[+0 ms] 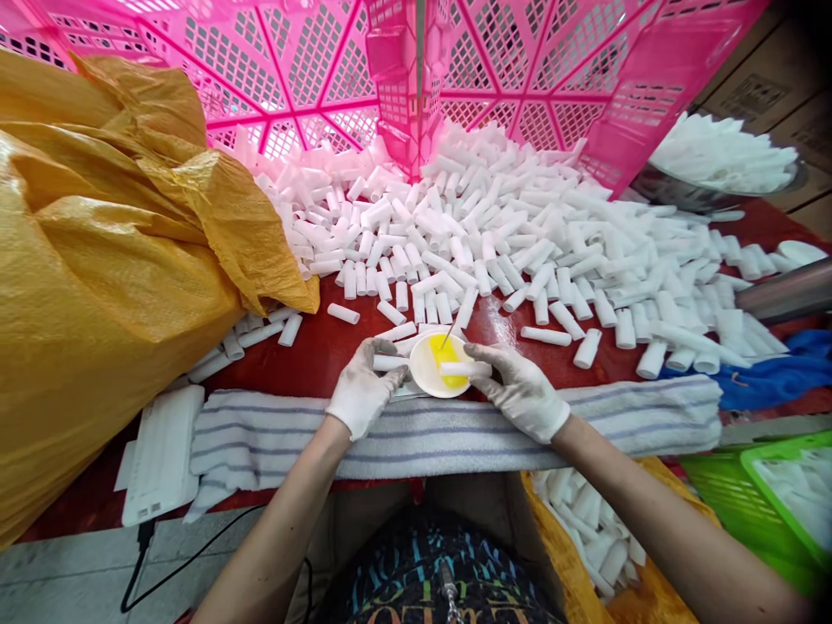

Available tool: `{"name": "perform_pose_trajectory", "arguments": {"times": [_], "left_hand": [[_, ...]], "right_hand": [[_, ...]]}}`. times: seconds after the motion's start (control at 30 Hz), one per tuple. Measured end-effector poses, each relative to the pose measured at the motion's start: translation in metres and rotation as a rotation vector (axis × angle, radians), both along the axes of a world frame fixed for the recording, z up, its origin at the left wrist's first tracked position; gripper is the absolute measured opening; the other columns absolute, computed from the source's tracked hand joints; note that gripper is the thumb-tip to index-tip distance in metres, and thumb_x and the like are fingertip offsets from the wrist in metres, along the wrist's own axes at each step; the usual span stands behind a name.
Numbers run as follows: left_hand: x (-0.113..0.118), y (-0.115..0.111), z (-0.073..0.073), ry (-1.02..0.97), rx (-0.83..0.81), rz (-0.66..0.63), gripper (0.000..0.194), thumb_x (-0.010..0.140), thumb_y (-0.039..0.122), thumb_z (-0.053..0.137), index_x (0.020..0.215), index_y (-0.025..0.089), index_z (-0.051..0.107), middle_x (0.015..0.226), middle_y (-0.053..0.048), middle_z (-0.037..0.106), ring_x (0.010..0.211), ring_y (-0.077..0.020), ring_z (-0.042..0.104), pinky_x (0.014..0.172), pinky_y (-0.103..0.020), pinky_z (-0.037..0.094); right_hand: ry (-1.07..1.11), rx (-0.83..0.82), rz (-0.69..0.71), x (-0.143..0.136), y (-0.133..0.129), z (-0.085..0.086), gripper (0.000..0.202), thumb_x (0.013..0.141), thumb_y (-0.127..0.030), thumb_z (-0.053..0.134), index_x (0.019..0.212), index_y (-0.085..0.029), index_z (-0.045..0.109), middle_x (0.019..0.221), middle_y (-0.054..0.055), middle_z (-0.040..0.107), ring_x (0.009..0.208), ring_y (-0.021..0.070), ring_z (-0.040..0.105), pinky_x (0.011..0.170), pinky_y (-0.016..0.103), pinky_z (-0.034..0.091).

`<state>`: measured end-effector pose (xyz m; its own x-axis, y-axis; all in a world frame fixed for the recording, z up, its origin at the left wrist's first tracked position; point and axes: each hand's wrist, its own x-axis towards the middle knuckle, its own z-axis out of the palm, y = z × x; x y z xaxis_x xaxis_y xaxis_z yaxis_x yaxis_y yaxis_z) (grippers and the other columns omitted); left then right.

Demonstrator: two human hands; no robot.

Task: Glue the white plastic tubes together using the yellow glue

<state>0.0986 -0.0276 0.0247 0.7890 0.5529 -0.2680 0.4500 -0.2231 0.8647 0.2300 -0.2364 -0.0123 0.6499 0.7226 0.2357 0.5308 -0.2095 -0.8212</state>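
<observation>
Gloved in white, my left hand (370,387) pinches a short white plastic tube (390,363) just left of a small white dish (422,381). My right hand (518,387), also gloved, grips a longer white plastic tube (464,369) that reaches over the dish. Something bright yellow (443,351) lies in the dish, with a thin stick (448,334) standing up from it. Whether the right tube touches the yellow cannot be told. Behind the dish a large heap of white tubes (455,217) spreads over the red tabletop (292,366).
Pink plastic baskets (286,69) stand behind the heap. A yellow woven sack (117,286) bulges at left, above a white power box (162,455). A striped towel (448,433) lines the front edge. At right are a metal bowl (682,192), a metal bar (789,290) and a green basket (721,490).
</observation>
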Motion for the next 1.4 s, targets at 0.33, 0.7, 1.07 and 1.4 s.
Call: {"name": "perform_pose_trajectory", "arguments": {"times": [0.33,0.7,1.07,1.4], "left_hand": [[-0.003,-0.004,-0.004,-0.051,-0.097,0.075,0.035,0.066,0.034,0.076,0.093,0.017,0.060,0.093,-0.003,0.068,0.083,-0.0171,0.065,0.079,-0.030,0.052],[-0.007,-0.043,0.013,-0.219,-0.552,-0.064,0.042,0.071,0.038,0.074,0.103,0.015,0.058,0.088,-0.006,0.069,0.079,-0.0174,0.067,0.079,-0.031,0.052],[-0.006,-0.053,0.006,-0.216,-0.687,-0.125,0.053,0.072,0.050,0.071,0.106,0.012,0.058,0.074,-0.004,0.065,0.059,-0.0121,0.059,0.060,-0.026,0.048],[-0.012,-0.052,0.022,-0.215,-0.681,-0.272,0.048,0.077,0.049,0.067,0.105,0.011,0.058,0.070,-0.003,0.061,0.059,-0.0116,0.055,0.056,-0.023,0.042]], "right_hand": [[-0.026,0.094,0.031,-0.016,-0.006,0.005,0.006,0.082,-0.024,0.064,0.078,-0.021,0.067,0.083,0.003,0.058,0.072,0.0148,0.058,0.066,0.030,0.050],[0.730,0.131,-0.287,-0.022,-0.011,0.036,0.043,0.072,-0.055,0.069,0.092,-0.018,0.063,0.061,-0.002,0.052,0.047,0.0081,0.041,0.041,0.021,0.032],[0.415,0.098,-0.292,-0.028,-0.015,0.050,0.035,0.079,-0.053,0.064,0.085,-0.019,0.063,0.080,0.005,0.066,0.068,0.0155,0.059,0.060,0.026,0.049],[0.406,0.053,-0.231,-0.026,-0.013,0.055,0.037,0.081,-0.055,0.059,0.083,-0.019,0.062,0.070,0.003,0.063,0.055,0.0133,0.054,0.048,0.025,0.043]]}}
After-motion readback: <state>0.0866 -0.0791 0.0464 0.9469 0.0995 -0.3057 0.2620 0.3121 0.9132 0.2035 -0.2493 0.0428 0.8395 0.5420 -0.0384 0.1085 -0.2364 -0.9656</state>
